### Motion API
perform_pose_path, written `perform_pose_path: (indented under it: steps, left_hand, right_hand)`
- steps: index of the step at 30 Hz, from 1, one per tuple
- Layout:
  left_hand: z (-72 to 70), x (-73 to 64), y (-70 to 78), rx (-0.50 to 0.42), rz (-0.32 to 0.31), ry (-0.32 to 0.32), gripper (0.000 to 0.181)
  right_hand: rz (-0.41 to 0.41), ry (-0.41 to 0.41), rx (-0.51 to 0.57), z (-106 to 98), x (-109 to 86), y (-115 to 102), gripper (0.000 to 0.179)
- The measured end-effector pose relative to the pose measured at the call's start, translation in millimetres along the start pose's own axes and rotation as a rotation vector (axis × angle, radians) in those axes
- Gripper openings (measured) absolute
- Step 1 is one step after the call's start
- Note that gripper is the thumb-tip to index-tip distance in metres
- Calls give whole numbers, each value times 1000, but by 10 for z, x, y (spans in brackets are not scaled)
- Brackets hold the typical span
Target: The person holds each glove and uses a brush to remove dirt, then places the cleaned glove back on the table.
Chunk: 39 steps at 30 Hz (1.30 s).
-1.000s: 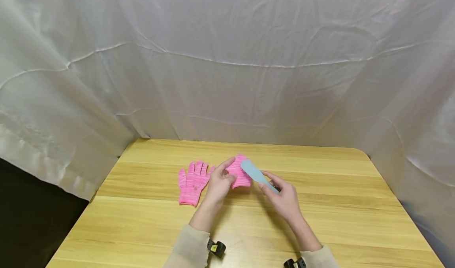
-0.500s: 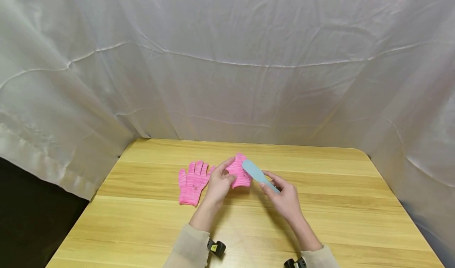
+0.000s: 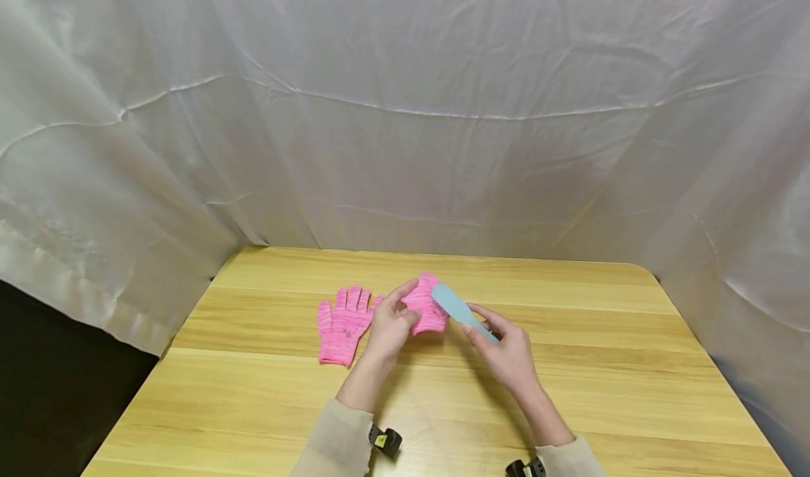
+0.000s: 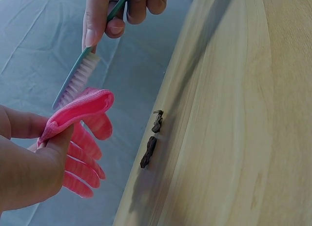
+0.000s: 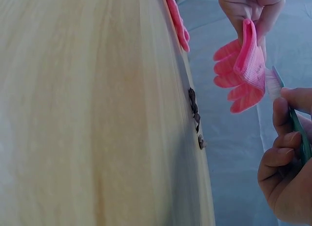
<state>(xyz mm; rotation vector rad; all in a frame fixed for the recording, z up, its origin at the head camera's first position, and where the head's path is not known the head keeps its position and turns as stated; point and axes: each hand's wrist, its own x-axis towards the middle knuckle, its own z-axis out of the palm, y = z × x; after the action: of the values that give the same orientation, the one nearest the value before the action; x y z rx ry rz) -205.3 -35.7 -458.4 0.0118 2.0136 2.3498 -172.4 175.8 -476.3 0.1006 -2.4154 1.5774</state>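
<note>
My left hand (image 3: 390, 328) pinches a pink knitted glove (image 3: 425, 306) by its edge between thumb and fingers, holding it up off the table. In the left wrist view the glove's fingers (image 4: 83, 160) hang down below the cuff. My right hand (image 3: 504, 350) grips the handle of a light blue brush (image 3: 457, 305), with its thumb on the handle. The brush's pale bristles (image 4: 80, 77) face the glove and touch its surface in the right wrist view. A small dark mark shows on the glove near the bristles. A second pink glove (image 3: 344, 327) lies flat, left of my left hand.
Under everything is a wooden table (image 3: 253, 406). Dark brown, twisted lumps (image 4: 148, 150) lie on it near an edge in both wrist views; the head view does not show them. A pale grey curtain (image 3: 405, 146) hangs around the back and sides.
The brush has shifted very slightly to the right across the glove, and the dark mark beside it shows more. The left hand and flat glove have stayed in place.
</note>
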Motion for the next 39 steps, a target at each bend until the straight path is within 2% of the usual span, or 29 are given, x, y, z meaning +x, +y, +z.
perform_pose_path:
  steps: [13, 23, 39]
  left_hand:
    - [3, 0, -7, -3, -3, 1, 59]
    - [12, -3, -14, 16, -5, 6, 60]
    - [16, -6, -10, 9, 10, 3, 60]
  right_hand:
    - [-6, 2, 9, -9, -1, -3, 39]
    - [-10, -21, 94, 0, -33, -53, 40]
    - [-7, -40, 59, 17, -26, -28, 38]
